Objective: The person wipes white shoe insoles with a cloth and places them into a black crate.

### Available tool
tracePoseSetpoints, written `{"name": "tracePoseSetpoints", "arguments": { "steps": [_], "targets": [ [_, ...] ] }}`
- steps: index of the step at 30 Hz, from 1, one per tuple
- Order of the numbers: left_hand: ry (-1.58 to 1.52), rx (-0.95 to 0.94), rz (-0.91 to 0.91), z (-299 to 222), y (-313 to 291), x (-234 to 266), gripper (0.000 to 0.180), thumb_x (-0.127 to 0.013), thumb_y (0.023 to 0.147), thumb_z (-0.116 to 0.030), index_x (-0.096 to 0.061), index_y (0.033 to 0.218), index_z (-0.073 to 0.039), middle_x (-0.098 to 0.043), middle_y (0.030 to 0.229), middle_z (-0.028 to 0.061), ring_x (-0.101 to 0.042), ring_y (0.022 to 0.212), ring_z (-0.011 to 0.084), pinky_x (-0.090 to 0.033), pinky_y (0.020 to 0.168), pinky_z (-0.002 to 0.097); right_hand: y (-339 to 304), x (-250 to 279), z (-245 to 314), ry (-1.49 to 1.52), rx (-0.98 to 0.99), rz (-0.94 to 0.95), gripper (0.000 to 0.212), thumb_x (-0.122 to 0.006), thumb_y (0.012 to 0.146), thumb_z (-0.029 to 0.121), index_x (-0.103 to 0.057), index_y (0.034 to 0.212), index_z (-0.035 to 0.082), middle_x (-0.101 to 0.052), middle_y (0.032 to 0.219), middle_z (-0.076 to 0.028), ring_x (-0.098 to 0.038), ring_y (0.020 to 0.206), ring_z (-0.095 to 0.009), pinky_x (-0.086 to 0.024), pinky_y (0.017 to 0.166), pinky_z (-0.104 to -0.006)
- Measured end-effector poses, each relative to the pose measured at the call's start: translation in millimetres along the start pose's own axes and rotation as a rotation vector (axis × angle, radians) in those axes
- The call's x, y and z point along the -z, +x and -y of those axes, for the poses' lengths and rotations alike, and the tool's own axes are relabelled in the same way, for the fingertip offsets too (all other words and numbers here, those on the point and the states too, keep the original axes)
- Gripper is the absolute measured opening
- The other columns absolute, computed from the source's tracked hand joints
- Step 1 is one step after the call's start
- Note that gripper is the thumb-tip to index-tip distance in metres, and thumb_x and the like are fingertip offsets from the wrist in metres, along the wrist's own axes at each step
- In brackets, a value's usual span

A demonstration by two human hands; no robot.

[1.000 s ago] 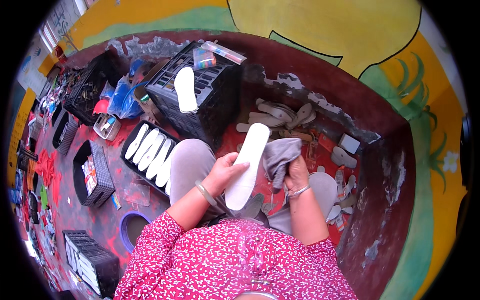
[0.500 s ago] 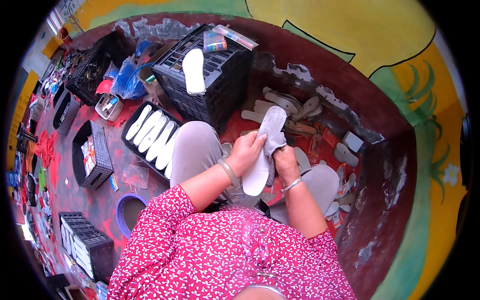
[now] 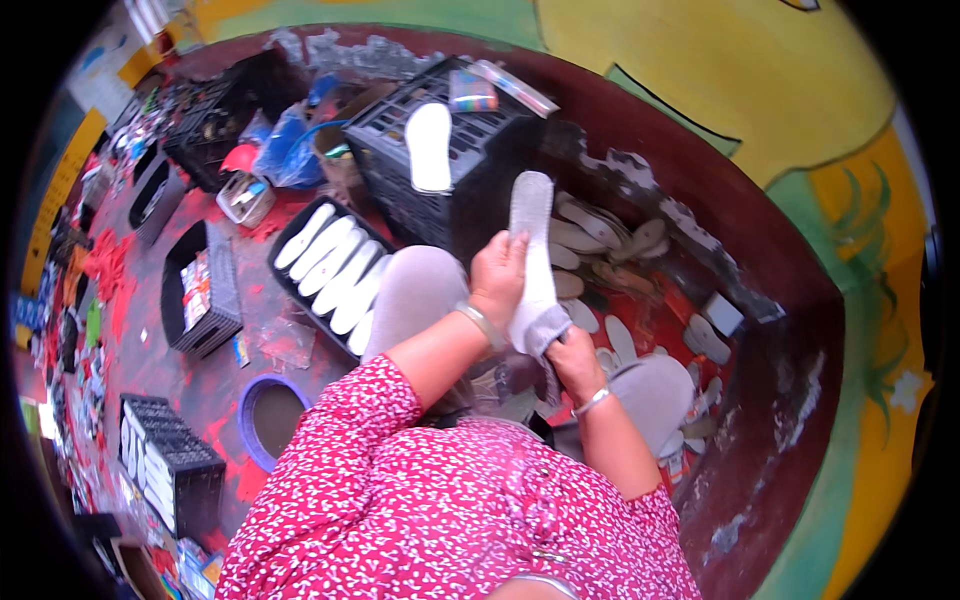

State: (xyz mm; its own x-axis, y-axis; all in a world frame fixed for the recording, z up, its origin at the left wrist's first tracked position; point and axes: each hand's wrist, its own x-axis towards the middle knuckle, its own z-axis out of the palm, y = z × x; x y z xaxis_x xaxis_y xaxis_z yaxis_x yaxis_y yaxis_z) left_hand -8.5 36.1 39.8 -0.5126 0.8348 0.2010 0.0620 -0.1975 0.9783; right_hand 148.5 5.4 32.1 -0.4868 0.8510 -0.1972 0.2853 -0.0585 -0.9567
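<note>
Above my knees, a shoe insole (image 3: 536, 270), grey at its upper end and white lower down, stands nearly upright. My left hand (image 3: 497, 275) is closed on its left edge at mid-length. Wrapped about the insole's lower end is a grey cloth (image 3: 541, 328), bunched in my closed right hand (image 3: 577, 362). The cloth hides that end. Past my left knee, a black basket (image 3: 284, 266) holds a row of several white insoles (image 3: 328, 262). Another white insole (image 3: 430, 148) lies on an upturned black crate (image 3: 480, 135).
Loose insoles (image 3: 590, 225) are piled beside the wall on my right. A purple-rimmed bucket (image 3: 247, 425) sits at my left, near a dark crate of insoles (image 3: 190, 470). Farther off are a grey woven basket (image 3: 215, 325) and blue plastic bags (image 3: 285, 150).
The cloth and my right hand have slid down from the insole's middle to its lower end. The insole has turned more upright, and the whole view has shifted slightly.
</note>
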Motion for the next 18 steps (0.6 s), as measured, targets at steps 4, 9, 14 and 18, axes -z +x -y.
{"name": "tracePoseSetpoints", "arguments": {
  "steps": [4,9,14,18],
  "targets": [
    [0.096,-0.077,-0.142,-0.2,-0.7,5.3,0.030,-0.051,0.091,-0.027,-0.050,0.075,-0.002,-0.049,0.060,0.0176,-0.040,0.050,0.0245,-0.040,0.051,0.0356,-12.8,-9.4,20.0,0.368,-0.043,0.073,0.022,-0.059,0.082,0.012,-0.061,0.100,0.000,-0.062,0.089,-0.001,-0.057,0.076,-0.010,-0.047,0.067,-0.0249],
    [-0.061,-0.020,-0.134,-34.8,-6.2,16.7,0.027,-0.051,0.091,-0.026,-0.052,0.080,-0.002,-0.051,0.060,0.0107,-0.045,0.053,0.0141,-0.041,0.052,0.0322,-22.5,-19.2,40.7,0.484,-0.050,0.059,0.020,-0.060,0.081,0.012,-0.061,0.098,0.000,-0.061,0.087,0.000,-0.057,0.076,-0.010,-0.046,0.066,-0.0244],
    [-0.275,-0.012,0.146,-57.3,-22.8,29.7,0.014,-0.052,0.090,-0.015,-0.054,0.091,-0.002,-0.054,0.071,-0.0012,-0.046,0.065,0.0030,-0.040,0.057,0.0212,-20.4,-17.9,38.8,0.641,0.003,-0.083,0.017,-0.061,0.079,0.010,-0.063,0.094,0.001,-0.063,0.084,-0.002,-0.059,0.070,-0.011,-0.047,0.061,-0.0247],
    [-0.381,0.112,0.246,-68.0,-41.1,59.0,0.009,-0.052,0.090,-0.010,-0.055,0.093,-0.002,-0.056,0.076,-0.0030,-0.048,0.069,0.0002,-0.041,0.059,0.0169,-23.6,-16.2,22.5,0.478,0.063,0.013,0.015,-0.061,0.077,0.008,-0.064,0.089,0.000,-0.064,0.080,-0.003,-0.059,0.068,-0.011,-0.048,0.061,-0.0250]
  ]
}}
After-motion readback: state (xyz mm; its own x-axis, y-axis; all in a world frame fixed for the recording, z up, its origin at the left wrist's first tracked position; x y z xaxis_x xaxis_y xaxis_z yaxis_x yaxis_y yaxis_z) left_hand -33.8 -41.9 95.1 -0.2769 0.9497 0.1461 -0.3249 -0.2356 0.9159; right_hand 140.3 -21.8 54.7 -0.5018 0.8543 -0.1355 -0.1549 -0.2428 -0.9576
